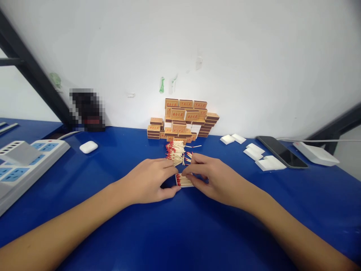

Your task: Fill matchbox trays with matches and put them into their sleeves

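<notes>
A small open matchbox tray point(184, 181) filled with red-tipped matches lies on the blue table point(180, 226). My left hand point(150, 180) grips the tray's left end with thumb and fingers closed round it. My right hand point(210, 177) holds its right side, fingers pinched over the matches. Just beyond the hands lies a loose heap of matches point(176, 152). Behind that, against the white wall, stands a pile of yellow matchboxes point(184, 120).
Several white inner trays point(258, 154) lie at the right, beside a dark phone point(282, 151) and a white device point(316, 153). At the left are a white and blue power strip point(19, 162), a white earbud case point(88, 146) and a blurred dark object point(87, 110).
</notes>
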Motion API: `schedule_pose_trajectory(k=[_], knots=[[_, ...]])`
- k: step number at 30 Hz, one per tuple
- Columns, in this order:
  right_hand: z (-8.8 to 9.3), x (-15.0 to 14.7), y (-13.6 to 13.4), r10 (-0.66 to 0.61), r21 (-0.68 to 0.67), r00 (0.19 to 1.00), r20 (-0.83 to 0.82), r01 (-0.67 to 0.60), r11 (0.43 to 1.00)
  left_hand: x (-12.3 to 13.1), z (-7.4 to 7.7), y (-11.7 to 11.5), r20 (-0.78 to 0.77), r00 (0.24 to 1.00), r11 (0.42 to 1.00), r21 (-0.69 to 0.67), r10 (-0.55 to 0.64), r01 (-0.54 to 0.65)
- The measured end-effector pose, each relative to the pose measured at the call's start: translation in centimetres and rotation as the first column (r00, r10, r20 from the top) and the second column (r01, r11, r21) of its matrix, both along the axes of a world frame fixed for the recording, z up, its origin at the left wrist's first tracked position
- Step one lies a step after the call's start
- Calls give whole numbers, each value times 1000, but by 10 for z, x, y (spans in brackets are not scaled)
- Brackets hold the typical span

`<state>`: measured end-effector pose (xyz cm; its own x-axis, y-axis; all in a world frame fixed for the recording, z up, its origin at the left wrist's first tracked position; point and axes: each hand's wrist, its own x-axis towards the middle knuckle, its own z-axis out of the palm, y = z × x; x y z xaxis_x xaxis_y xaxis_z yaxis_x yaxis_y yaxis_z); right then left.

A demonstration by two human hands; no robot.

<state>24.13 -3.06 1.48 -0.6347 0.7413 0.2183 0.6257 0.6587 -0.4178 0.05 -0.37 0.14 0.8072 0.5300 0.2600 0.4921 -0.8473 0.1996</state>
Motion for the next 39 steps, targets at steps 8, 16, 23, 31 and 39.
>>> schedule_pose_trajectory(k=[8, 16, 23, 31, 39], knots=[[4, 2, -1, 20, -4, 1000, 8, -20, 1000, 0, 2, 0, 21, 1000, 1000, -2, -11, 11], [5, 2, 0, -19, -7, 999, 26, 19, 1000, 0, 1, 0, 37, 999, 1000, 4, -15, 15], [4, 5, 2, -32, 26, 999, 44, 31, 999, 0, -1, 1, 43, 999, 1000, 14, -16, 15], [4, 24, 18, -333, 182, 943, 15, 324, 928, -2, -1, 1, -13, 1000, 1000, 26, 2, -2], [-12, 23, 24, -264, 39, 958, 114, 261, 965, -1, 0, 0, -21, 1000, 999, 34, 0, 0]])
